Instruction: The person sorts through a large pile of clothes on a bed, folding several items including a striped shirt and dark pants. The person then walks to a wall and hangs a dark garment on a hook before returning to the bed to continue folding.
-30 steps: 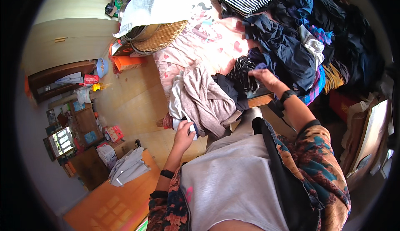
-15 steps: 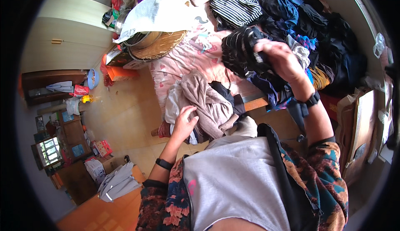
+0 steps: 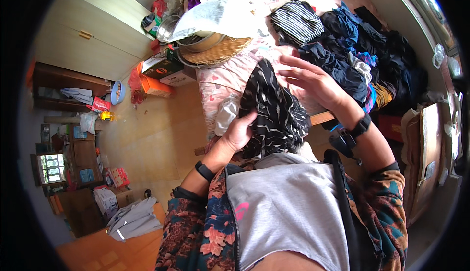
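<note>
A black garment with white streaks (image 3: 274, 112) is bunched up in front of me at the bed's near edge. My left hand (image 3: 238, 131) grips its left side, thumb on top of the cloth. Above and to the right of it, my right hand (image 3: 313, 82) is open with fingers stretched out, holding nothing. The garment covers most of the beige clothing under it; a white cloth (image 3: 226, 116) shows just beyond my left hand.
A black-and-white striped garment (image 3: 298, 22) and a heap of dark clothes (image 3: 396, 60) lie on the pink bed sheet (image 3: 211, 82). A woven tray (image 3: 220, 53) with a metal pan stands at the bed's left. A grey garment (image 3: 134, 219) lies lower left.
The black patterned garment has come from the right side of the bed to in front of me. My left hand now holds it; my right hand has let go and opened.
</note>
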Motion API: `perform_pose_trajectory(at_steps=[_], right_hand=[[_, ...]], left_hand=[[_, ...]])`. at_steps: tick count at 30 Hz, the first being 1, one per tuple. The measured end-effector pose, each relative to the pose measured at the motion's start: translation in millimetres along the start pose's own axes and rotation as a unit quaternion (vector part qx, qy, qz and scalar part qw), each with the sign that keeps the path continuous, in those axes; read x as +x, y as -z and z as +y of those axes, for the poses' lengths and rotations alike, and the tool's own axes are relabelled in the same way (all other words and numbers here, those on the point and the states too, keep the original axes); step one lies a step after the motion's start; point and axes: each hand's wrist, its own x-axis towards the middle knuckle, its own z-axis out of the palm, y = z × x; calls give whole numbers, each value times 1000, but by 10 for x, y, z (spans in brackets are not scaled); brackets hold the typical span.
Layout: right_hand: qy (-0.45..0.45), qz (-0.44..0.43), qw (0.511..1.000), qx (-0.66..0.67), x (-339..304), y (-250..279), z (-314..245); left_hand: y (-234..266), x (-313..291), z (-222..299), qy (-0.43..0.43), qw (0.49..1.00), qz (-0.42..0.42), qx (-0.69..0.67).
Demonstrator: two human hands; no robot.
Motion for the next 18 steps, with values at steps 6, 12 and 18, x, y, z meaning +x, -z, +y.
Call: perform_pose_trajectory(at_steps=[6, 12, 18], right_hand=[[-116, 27, 984, -136, -519, 18, 280], [-35, -12, 928, -370, -419, -374, 465], [0, 37, 985, -169, -329, 49, 22]], left_hand=[[49, -407, 336, -43, 994, -47, -90], [-258, -460, 426, -59, 996, -60, -41], [-401, -332, 638, -100, 994, -18, 35]])
